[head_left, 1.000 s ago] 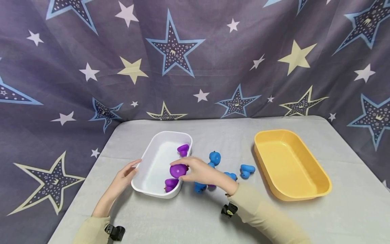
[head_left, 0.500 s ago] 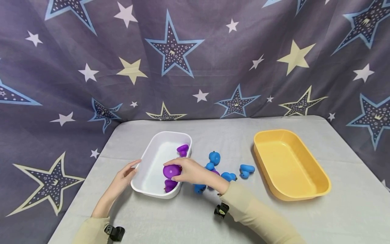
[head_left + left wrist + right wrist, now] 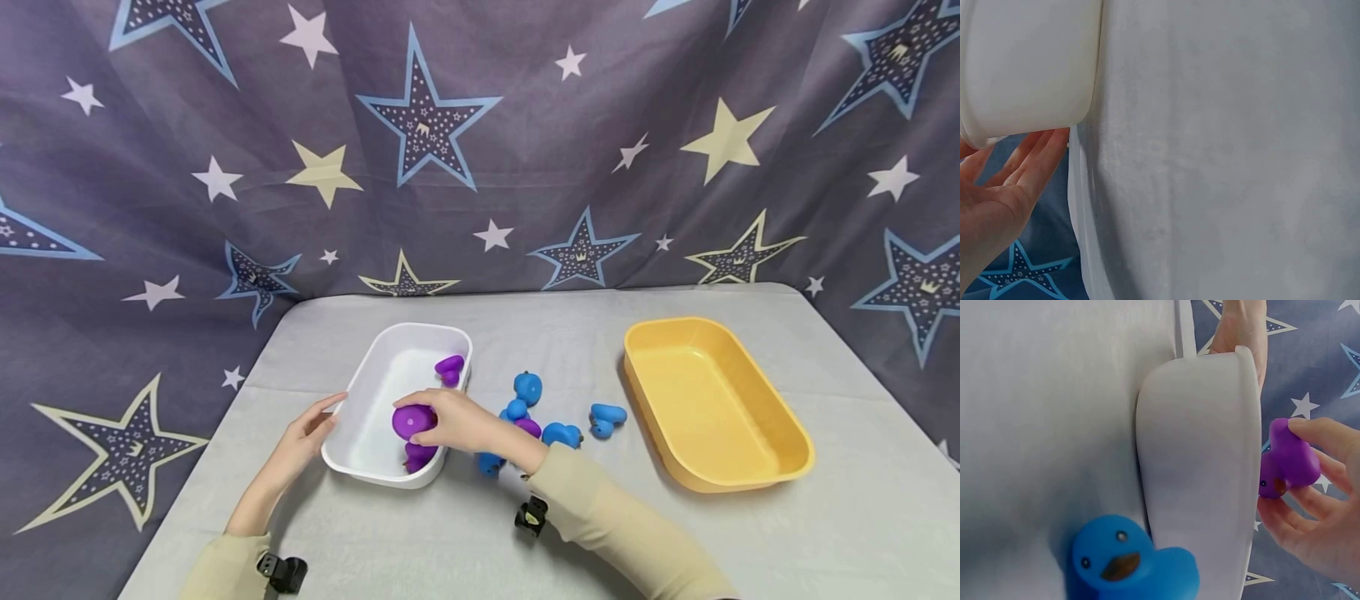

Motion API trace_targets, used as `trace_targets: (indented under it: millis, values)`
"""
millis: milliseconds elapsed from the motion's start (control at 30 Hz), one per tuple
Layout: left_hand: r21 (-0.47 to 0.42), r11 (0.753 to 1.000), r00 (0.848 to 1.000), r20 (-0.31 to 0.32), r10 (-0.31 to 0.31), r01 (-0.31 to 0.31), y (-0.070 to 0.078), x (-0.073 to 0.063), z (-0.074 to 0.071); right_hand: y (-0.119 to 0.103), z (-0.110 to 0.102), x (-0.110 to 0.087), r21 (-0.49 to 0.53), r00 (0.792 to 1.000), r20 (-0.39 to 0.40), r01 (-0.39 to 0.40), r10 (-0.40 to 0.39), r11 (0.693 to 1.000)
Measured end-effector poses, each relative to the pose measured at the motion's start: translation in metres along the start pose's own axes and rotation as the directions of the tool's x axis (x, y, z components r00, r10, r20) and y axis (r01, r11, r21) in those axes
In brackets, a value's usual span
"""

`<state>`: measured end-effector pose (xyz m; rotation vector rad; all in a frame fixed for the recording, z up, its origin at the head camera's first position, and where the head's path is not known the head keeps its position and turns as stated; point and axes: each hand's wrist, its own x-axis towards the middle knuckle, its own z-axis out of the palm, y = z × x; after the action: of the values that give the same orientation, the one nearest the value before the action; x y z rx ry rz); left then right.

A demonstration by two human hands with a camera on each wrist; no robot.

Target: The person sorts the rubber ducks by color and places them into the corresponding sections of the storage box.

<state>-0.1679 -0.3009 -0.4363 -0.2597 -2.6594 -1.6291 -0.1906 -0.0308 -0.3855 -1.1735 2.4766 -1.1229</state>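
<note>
A purple rubber duck (image 3: pixel 410 422) is pinched between the thumb and fingers of my right hand (image 3: pixel 463 423), over the inside of a white plastic tub (image 3: pixel 390 375). The duck hangs upside down, its flat round base facing up; in the right wrist view the same purple duck (image 3: pixel 1294 459) shows its head lowermost. Two more purple ducks lie in the tub, one near the far right corner (image 3: pixel 450 367) and one near the front (image 3: pixel 420 456). My left hand (image 3: pixel 296 442) rests against the tub's left side, fingers extended along the outer wall (image 3: pixel 1032 75).
Just right of the tub lie several blue ducks (image 3: pixel 528 387) with a purple duck (image 3: pixel 528 427) among them, partly behind my right forearm. A lone blue duck (image 3: pixel 606 419) lies nearer the yellow tub (image 3: pixel 705 408) at right. A star-patterned curtain (image 3: pixel 480 150) backs the grey-covered table (image 3: pixel 480 542).
My right hand has moved left with the purple duck, from above the tub's right rim to further inside. My left hand has stayed at the tub's left side.
</note>
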Motion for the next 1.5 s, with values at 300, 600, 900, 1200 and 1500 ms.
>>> trace_targets:
  millis: [300, 600, 900, 1200, 1500]
  values:
    - [-0.004, 1.000, 1.000, 0.001, -0.009, 0.009, -0.001, 0.000, 0.000, 0.000, 0.005, 0.005, 0.016, 1.000, -0.005, -0.006, 0.006, 1.000]
    - [-0.020, 1.000, 1.000, -0.003, -0.013, 0.013, -0.002, 0.000, 0.000, -0.001, 0.010, 0.012, -0.049, 1.000, -0.018, -0.023, 0.022, 0.999]
    - [-0.016, 1.000, 1.000, -0.002, -0.007, 0.007, 0.000, -0.001, 0.000, -0.003, 0.003, 0.004, 0.018, 0.997, -0.041, -0.068, 0.069, 0.998]
    - [-0.023, 1.000, 1.000, 0.004, -0.003, 0.003, 0.002, -0.001, 0.001, -0.005, -0.015, -0.019, -0.008, 0.995, -0.058, -0.078, 0.078, 0.997]
    - [-0.032, 0.999, 1.000, 0.001, -0.008, 0.008, 0.003, -0.001, 0.001, 0.001, -0.026, -0.039, 0.002, 0.997, -0.070, -0.040, 0.040, 0.999]
